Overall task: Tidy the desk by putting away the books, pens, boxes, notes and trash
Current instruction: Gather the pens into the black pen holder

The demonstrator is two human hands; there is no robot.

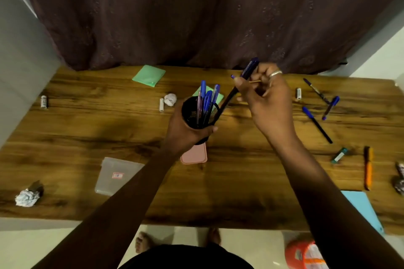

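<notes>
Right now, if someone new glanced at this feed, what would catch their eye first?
Probably the black mesh pen holder, lifted above mid-desk in the left hand, blue pens bristling from it. Next, the right hand just beside it, angling a dark pen toward the holder's rim. After that, the scatter: loose pens at right and a crumpled paper ball at the near left.

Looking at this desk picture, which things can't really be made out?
Head view only:
- Pink rectangular box: far end hidden by the left hand holding the black mesh pen cup.
- Light blue sheet: partly behind the right forearm.
- Crumpled wrapper: cut off by the right edge.
- Red label on clear plastic lid: too small.
</notes>
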